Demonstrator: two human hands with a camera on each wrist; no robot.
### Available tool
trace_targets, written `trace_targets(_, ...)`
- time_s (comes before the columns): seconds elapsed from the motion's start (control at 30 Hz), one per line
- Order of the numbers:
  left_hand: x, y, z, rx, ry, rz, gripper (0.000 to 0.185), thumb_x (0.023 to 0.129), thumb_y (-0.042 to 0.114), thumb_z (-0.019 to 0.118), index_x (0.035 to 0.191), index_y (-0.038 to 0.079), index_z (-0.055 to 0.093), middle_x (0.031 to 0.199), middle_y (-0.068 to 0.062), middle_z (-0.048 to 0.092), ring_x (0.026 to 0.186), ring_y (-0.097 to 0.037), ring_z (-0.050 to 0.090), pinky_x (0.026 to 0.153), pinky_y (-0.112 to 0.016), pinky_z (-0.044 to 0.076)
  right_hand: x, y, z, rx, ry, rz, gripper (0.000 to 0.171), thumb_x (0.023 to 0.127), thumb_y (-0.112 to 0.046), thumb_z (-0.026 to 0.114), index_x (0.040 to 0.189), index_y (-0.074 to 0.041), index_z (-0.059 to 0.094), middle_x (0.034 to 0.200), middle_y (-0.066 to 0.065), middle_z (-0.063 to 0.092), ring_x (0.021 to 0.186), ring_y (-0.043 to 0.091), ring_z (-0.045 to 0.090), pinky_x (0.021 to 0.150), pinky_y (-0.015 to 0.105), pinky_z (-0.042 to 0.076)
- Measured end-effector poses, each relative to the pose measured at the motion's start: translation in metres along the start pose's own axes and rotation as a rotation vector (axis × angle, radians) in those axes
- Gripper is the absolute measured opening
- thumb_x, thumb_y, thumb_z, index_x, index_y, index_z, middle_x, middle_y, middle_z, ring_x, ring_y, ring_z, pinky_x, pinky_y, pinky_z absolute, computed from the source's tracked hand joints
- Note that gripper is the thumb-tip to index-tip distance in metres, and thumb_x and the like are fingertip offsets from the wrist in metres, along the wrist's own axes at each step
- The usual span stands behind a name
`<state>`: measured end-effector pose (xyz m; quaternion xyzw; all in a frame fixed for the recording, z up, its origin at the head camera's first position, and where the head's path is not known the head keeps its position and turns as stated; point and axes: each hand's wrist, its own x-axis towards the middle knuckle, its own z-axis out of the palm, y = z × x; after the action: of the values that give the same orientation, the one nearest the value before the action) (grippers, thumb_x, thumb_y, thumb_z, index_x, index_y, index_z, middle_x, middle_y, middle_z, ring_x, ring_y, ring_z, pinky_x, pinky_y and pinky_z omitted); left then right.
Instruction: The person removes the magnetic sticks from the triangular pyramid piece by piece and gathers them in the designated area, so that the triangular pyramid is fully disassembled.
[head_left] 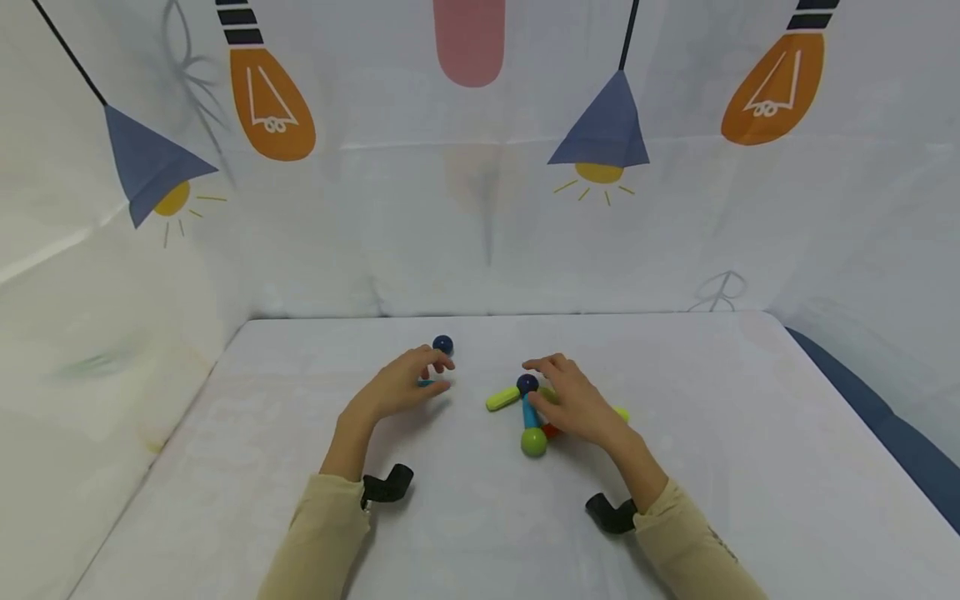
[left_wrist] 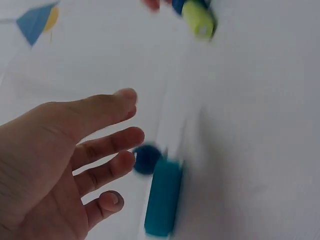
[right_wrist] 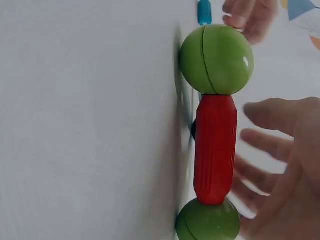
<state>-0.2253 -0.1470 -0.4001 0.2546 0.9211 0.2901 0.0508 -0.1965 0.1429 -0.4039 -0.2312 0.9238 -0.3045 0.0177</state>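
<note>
White cloth covers the bench (head_left: 750,467), and printed sheets with orange light bulbs and blue lampshades close it in at the back and on both sides; no writing or brand can be read anywhere. Wide bare cloth lies to the left, the right and toward the near edge.

Near the middle, the left hand (head_left: 401,386) hovers with its grip loose and fingers spread, holding nothing. A teal rod (left_wrist: 163,197) and a dark blue ball (head_left: 442,343) lie just beyond its fingertips.

Well apart to its right, the right hand (head_left: 577,404) rests over a small toy frame, fingers relaxed; whether they pinch any piece cannot be told. The frame joins a yellow-green rod (head_left: 502,399), a navy ball (head_left: 527,383), a green ball (head_left: 534,442) and a red rod (right_wrist: 215,149).
</note>
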Motion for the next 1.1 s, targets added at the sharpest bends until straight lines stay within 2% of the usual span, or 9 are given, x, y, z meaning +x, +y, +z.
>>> trace_targets(0.1,0.008,0.023,0.017,-0.005,-0.015,0.004,0.03,0.092,0.03,0.061,0.117,0.014,0.06,0.103,-0.002,0.06,0.09,-0.017,0.054,0.075,-0.031,0.045,0.0,0.003,0.001,0.016,-0.037,0.031,0.044,0.093,-0.02,0.058,0.135,-0.009,0.048,0.124,0.014,0.052,0.113,0.028,0.052,0.094,0.049,0.046)
trace_targets(0.23,0.018,0.048,0.045,0.04,-0.008,-0.029,0.03,0.089,0.033,0.064,0.113,0.015,0.061,0.098,0.0,0.061,0.085,-0.014,0.055,0.071,-0.029,0.045,0.0,0.006,0.002,0.058,-0.08,0.034,0.039,0.095,-0.018,0.053,0.133,-0.011,0.049,0.12,0.01,0.055,0.108,0.026,0.057,0.091,0.046,0.048)
trace_targets(0.4,0.02,0.059,0.065,0.093,0.031,-0.063,0.028,0.086,0.035,0.068,0.106,0.016,0.063,0.094,0.001,0.062,0.082,-0.012,0.057,0.068,-0.026,0.045,0.001,0.008,0.004,0.084,-0.088,0.036,0.034,0.096,-0.013,0.05,0.13,-0.014,0.051,0.118,0.006,0.059,0.107,0.023,0.058,0.09,0.044,0.048)
trace_targets(0.7,0.021,0.059,0.067,0.071,0.021,-0.04,0.021,0.088,0.025,0.066,0.108,0.018,0.062,0.093,0.003,0.063,0.077,-0.01,0.055,0.067,-0.025,0.045,0.002,0.009,0.006,0.036,-0.081,0.067,0.034,0.095,-0.015,0.054,0.129,-0.012,0.053,0.116,0.007,0.061,0.104,0.022,0.059,0.091,0.045,0.048)
trace_targets(0.97,0.019,0.056,0.064,0.139,0.047,0.043,0.02,0.088,0.021,0.066,0.108,0.017,0.065,0.095,0.0,0.065,0.084,-0.013,0.058,0.073,-0.029,0.048,0.002,0.01,0.006,0.003,-0.081,0.068,0.033,0.095,-0.015,0.056,0.128,-0.012,0.054,0.115,0.007,0.062,0.102,0.022,0.06,0.089,0.045,0.049)
trace_targets(1.1,0.017,0.053,0.057,0.142,0.016,0.025,0.018,0.087,0.017,0.068,0.105,0.017,0.067,0.097,-0.001,0.064,0.089,-0.016,0.058,0.078,-0.033,0.049,0.003,0.01,0.006,-0.018,-0.078,0.086,0.034,0.095,-0.016,0.055,0.128,-0.012,0.053,0.119,0.008,0.062,0.104,0.024,0.06,0.091,0.046,0.049)
